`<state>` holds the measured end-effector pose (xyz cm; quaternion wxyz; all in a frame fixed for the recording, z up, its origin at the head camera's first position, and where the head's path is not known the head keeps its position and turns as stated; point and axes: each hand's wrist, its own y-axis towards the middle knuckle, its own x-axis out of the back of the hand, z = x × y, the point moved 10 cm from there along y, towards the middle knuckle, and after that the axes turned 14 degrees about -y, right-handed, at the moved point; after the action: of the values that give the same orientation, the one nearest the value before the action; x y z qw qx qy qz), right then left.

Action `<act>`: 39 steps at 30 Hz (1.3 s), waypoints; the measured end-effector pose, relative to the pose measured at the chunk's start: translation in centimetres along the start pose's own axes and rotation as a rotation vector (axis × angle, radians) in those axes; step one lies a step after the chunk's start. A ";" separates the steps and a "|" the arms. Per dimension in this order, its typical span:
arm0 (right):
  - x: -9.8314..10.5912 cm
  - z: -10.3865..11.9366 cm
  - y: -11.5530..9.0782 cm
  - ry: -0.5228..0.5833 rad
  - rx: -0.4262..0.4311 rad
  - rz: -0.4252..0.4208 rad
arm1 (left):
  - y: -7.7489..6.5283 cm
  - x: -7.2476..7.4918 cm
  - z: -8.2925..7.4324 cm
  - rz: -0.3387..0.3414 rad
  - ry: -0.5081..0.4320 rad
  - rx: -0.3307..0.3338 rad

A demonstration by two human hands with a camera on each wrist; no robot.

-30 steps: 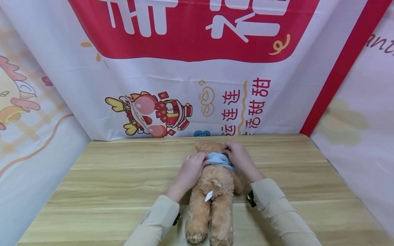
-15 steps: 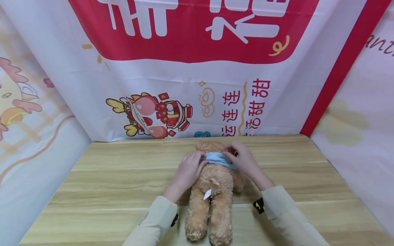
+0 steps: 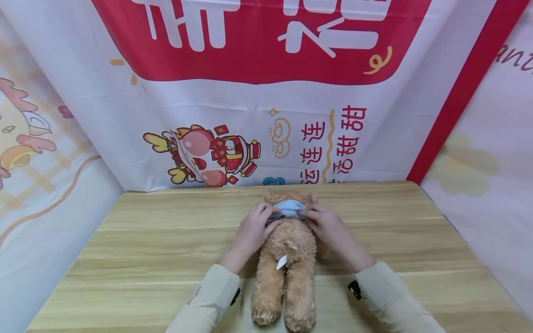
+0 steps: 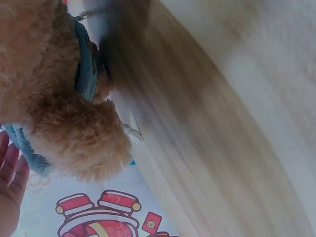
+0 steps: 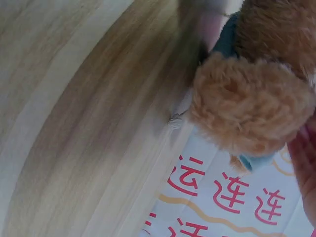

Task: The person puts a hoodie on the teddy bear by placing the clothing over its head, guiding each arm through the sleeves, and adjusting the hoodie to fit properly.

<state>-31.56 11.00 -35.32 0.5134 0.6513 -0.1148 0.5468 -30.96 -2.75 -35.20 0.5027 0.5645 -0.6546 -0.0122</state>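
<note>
A brown plush teddy bear (image 3: 291,240) lies along the tabletop, head at the far end and legs toward the person, with a white tag (image 3: 281,262) at its rear. A light-blue garment (image 3: 289,208) is bunched across its upper back below the head. My left hand (image 3: 255,229) pinches the garment's left side between thumb and fingers. On the right, my right hand (image 3: 331,226) pinches its other side. Blue cloth (image 4: 85,61) also runs along the bear's underside in the left wrist view. In the right wrist view, a fuzzy arm (image 5: 252,103) partly hides the cloth.
The wooden table (image 3: 166,245) extends around the bear on both sides. Behind its far edge hangs a white and red printed cloth (image 3: 258,106). Printed cloths (image 3: 50,208) also line the sides. Dark straps (image 3: 355,290) show at the sleeve cuffs.
My right hand has come from beside the bear's head down to the garment's right side. The blue cloth is bunched higher, toward the head. My left hand has stayed at its side.
</note>
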 end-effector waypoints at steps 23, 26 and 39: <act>-2.8 -4.1 0.6 0.543 -0.398 0.106 | 0.3 -0.3 1.1 -0.027 0.076 0.103; -2.4 -3.6 0.9 0.474 -0.347 0.072 | 0.4 -0.4 1.3 -0.019 0.105 0.116; -0.8 -0.7 1.7 -0.086 -0.111 -0.035 | 1.4 -0.1 2.8 -0.066 0.007 0.236</act>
<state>-33.44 10.46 -35.12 0.5529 0.6467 -0.1555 0.5019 -33.91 -3.67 -35.82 0.4345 0.6409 -0.6308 0.0502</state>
